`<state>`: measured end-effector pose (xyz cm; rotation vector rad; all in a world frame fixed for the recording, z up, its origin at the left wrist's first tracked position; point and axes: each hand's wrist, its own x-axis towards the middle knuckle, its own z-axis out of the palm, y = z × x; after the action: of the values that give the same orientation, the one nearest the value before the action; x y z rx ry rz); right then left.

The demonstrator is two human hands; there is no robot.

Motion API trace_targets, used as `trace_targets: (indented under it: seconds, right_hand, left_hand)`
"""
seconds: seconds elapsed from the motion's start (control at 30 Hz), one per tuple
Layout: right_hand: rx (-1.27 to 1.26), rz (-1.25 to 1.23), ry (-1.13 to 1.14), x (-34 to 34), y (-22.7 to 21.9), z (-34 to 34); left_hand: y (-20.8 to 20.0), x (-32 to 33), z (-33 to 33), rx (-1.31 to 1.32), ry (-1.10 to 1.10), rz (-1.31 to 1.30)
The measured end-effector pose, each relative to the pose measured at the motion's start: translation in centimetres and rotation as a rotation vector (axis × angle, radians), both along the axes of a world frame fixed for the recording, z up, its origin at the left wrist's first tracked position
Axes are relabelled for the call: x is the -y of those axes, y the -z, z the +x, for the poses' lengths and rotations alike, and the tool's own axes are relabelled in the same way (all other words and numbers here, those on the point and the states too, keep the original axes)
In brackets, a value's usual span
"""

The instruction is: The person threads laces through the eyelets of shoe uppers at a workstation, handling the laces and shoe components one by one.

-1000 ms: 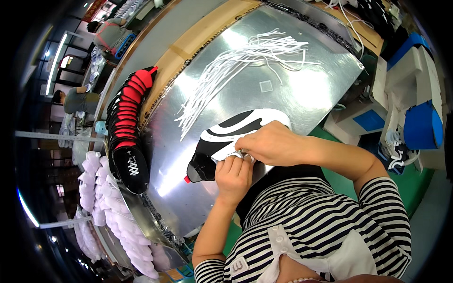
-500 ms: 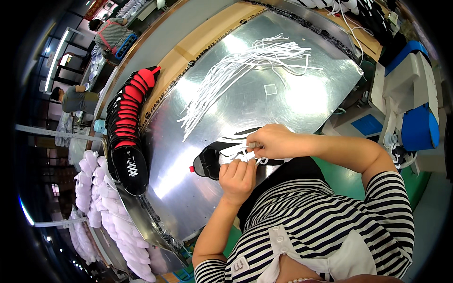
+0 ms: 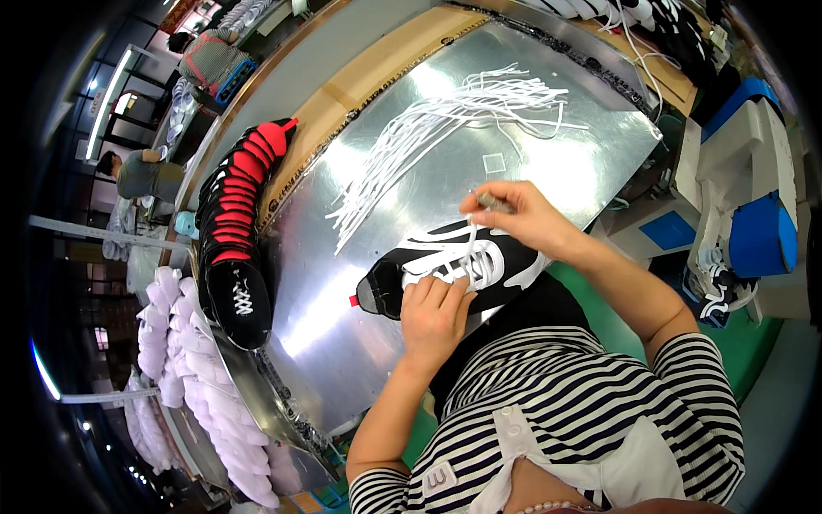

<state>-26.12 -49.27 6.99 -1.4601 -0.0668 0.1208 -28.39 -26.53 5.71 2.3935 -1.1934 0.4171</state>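
Note:
A black and white sneaker (image 3: 514,251) lies on the metal tabletop in front of me, its heel with a red tab to the left and toe to the right. My left hand (image 3: 435,319) is closed at the sneaker's tongue and upper eyelets, its fingertips pressed on the lacing. Above the sneaker, my right hand (image 3: 516,214) pinches a white shoelace (image 3: 473,244) that rises taut from the eyelets. A small grey-brown piece (image 3: 495,202) shows at the right fingers; whether it is a tool or a finger wrap, I cannot tell.
A bundle of white shoelaces (image 3: 437,120) lies on the metal tabletop (image 3: 325,343) beyond the sneaker. Along the left edge runs a row of nested black and red shoes (image 3: 244,206). White shoe parts (image 3: 201,385) are stacked farther left. A grey and blue machine (image 3: 728,188) stands at the right.
My right hand has lifted up and away from the sneaker, drawing the lace up. My left hand stays at the tongue, and more of the sneaker's lacing shows.

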Motion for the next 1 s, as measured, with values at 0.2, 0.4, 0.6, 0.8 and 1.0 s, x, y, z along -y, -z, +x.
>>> trace_targets:
  seconds: [0.2, 0.4, 0.6, 0.8, 1.0]
  right_hand:
    - [-0.100, -0.010, -0.100, -1.7, 3.5, -0.4]
    - [0.003, -0.225, -0.093, -2.9, 4.0, -0.2]
    - [0.010, -0.312, -0.071, -3.1, 3.5, -0.4]
    - [0.114, -0.490, -0.085, -1.9, 2.5, -2.6]
    - [0.165, -0.649, -0.086, -1.7, 2.2, -2.7]
  left_hand:
    - [-0.6, -0.2, -0.1, -0.534, -0.312, -0.186]
    - [0.7, 0.7, 1.0, -0.590, -0.517, -0.100]
    - [1.5, 1.5, 1.0, -0.390, -0.542, -0.191]
    - [1.2, 1.4, 0.8, -0.456, -0.548, -0.204]
    - [1.2, 1.5, 0.6, -0.423, -0.553, -0.209]
